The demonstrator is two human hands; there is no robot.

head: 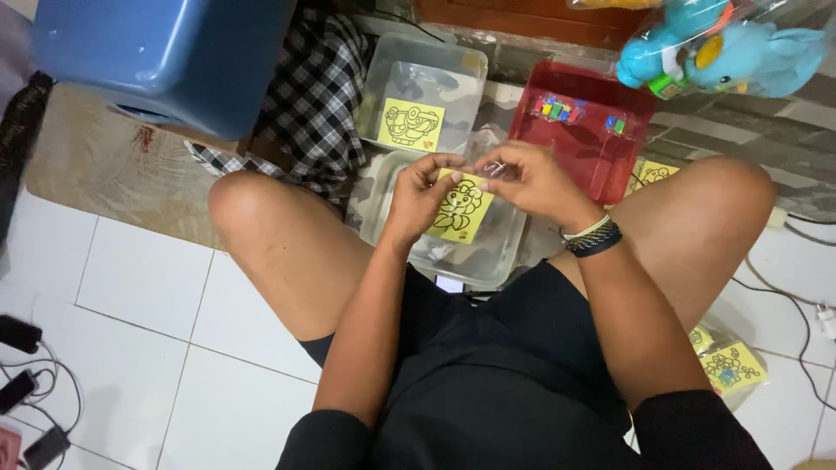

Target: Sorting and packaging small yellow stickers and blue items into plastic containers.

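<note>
I sit on the floor with my knees spread. My left hand [422,187] and my right hand [527,178] together hold a yellow card with a black line drawing [461,213] and a clear plastic sleeve [492,165] at its top edge. Both hands pinch the top of the card above a clear plastic tub [501,257] between my legs. A second clear tub [453,65] farther off holds another yellow drawing card [409,124]. My right wrist wears beaded bracelets [594,237].
A red tray [601,157] with small coloured pieces sits at the right. A blue plastic stool [165,57] stands at the upper left, a checked cloth [318,96] beside it. A bagged blue toy [723,52] lies upper right. Packed yellow cards [731,367] lie by my right thigh; cables [30,392] at left.
</note>
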